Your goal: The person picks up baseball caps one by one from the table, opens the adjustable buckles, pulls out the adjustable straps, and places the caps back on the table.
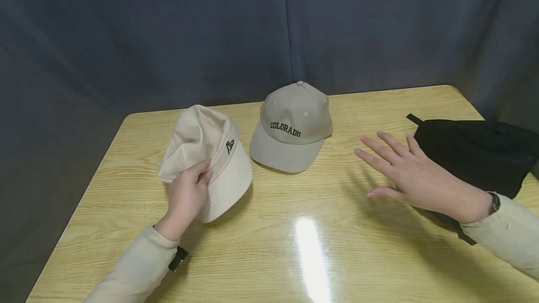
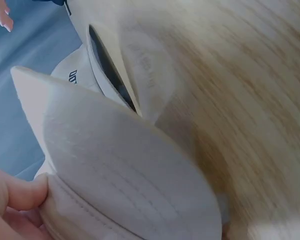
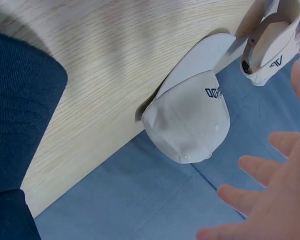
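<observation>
In the head view my left hand (image 1: 190, 195) grips a cream cap (image 1: 229, 179) by the edge where crown meets brim, and the cap is tilted above the table's left part. A small dark logo marks its front. My right hand (image 1: 410, 172) hovers over the right part with fingers spread, holding nothing. Between the hands, a grey-beige cap (image 1: 296, 113) lettered COLORADO sits on the table, brim toward me. Closest to the right hand lies a black cloth item (image 1: 476, 153), partly hidden by that hand and forearm; the right wrist view shows its ribbed dark surface (image 3: 20, 110).
The wooden table (image 1: 269, 256) has rounded far corners and a bright reflection near the front. Behind it hangs a dark blue curtain (image 1: 168, 36). Both wrists wear dark bands, the left one (image 1: 178, 258) sticking out below the sleeve.
</observation>
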Demonstrator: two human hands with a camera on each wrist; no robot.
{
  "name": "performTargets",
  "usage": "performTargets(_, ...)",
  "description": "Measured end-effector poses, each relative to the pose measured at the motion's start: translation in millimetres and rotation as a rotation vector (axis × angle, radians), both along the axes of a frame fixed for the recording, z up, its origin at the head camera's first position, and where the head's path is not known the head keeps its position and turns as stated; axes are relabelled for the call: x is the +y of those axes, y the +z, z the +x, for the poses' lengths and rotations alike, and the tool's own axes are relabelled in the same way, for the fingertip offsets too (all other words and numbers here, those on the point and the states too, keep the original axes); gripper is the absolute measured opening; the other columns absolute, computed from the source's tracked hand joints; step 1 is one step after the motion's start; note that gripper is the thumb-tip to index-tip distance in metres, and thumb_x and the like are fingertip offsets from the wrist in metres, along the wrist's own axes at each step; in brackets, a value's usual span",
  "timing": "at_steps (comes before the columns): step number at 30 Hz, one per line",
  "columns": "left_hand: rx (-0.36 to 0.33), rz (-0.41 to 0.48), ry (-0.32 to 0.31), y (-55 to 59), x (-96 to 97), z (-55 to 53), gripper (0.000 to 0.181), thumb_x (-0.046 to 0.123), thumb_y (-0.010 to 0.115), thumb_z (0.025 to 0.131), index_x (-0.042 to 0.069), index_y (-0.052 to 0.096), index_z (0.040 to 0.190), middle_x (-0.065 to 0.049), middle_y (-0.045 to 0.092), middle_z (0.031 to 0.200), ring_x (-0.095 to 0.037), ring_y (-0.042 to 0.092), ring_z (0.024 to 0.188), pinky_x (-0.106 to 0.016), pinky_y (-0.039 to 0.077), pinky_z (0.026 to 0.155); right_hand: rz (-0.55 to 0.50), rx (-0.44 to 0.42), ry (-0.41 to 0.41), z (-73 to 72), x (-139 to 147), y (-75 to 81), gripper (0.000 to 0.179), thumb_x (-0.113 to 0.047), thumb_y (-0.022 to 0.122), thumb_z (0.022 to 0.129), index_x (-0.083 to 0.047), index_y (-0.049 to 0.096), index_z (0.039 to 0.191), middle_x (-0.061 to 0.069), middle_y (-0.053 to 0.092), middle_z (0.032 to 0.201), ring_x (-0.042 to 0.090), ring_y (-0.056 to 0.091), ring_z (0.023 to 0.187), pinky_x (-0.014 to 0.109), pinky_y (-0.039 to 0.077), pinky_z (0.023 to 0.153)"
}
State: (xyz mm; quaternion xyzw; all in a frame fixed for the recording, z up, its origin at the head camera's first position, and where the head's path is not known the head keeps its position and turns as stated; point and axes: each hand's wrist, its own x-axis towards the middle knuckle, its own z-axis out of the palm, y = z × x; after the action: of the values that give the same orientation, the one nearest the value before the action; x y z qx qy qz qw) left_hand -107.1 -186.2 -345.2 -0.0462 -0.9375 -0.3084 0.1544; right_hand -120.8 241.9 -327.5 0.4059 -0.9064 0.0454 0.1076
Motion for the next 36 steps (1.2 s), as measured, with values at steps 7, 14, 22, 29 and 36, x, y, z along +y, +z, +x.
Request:
performTargets(7, 0.042, 0.084, 0.009, 4.5, 1.1, 2.2, 0.027, -0.009, 0.062, 0.087, -0.010, 0.066, 0.114, -0.025, 0.066, 0.110, -0.040, 0.065, 0.100, -0.051, 0.052, 0.081, -0.013, 0.013, 0.011, -0.4, 0.6, -0.3, 0.081, -0.061, 0.051, 0.090, -0.017, 0.028, 0.153, 0.012, 0.023, 0.158, 0.045, 0.026, 0.138, 0.075, 0.016, 0.101)
performTargets(14, 0.086, 0.234, 0.038, 11.4, 4.3, 5.2, 0.026, -0.012, 0.060, 0.088, -0.014, 0.064, 0.114, -0.027, 0.064, 0.114, -0.038, 0.064, 0.100, -0.034, 0.054, 0.080, -0.016, 0.039, 0.016, -1.2, 0.7, -0.6, 0.080, -0.064, 0.046, 0.090, -0.017, 0.028, 0.153, 0.011, 0.022, 0.159, 0.044, 0.027, 0.138, 0.076, 0.020, 0.099)
performTargets(22, 0.144, 0.404, 0.055, 16.5, 10.6, 8.8, 0.026, -0.013, 0.058, 0.089, -0.014, 0.063, 0.115, -0.027, 0.064, 0.114, -0.005, 0.058, 0.082, -0.007, 0.043, 0.066, -0.012, 0.023, 0.013, -1.0, 1.0, 0.1, 0.080, -0.062, 0.048, 0.090, -0.017, 0.027, 0.154, 0.011, 0.021, 0.159, 0.043, 0.025, 0.139, 0.076, 0.018, 0.100)
performTargets(29, 0.179, 0.550, 0.081, 18.6, 11.3, 8.8, 0.028, -0.013, 0.057, 0.090, -0.016, 0.061, 0.117, -0.029, 0.062, 0.116, 0.009, 0.056, 0.091, -0.009, 0.046, 0.077, -0.025, 0.013, 0.016, -0.6, -0.1, 0.1, 0.080, -0.061, 0.049, 0.091, -0.016, 0.029, 0.153, 0.011, 0.022, 0.158, 0.043, 0.025, 0.139, 0.075, 0.019, 0.100)
performTargets(36, 0.169, 0.704, 0.069, 23.7, 14.3, 9.5, 0.029, -0.013, 0.054, 0.091, -0.016, 0.060, 0.119, -0.029, 0.061, 0.117, 0.002, 0.061, 0.094, -0.013, 0.048, 0.080, -0.025, 0.011, 0.017, -0.1, -1.7, 0.1, 0.081, -0.061, 0.050, 0.090, -0.016, 0.027, 0.154, 0.011, 0.022, 0.158, 0.042, 0.024, 0.139, 0.074, 0.019, 0.101)
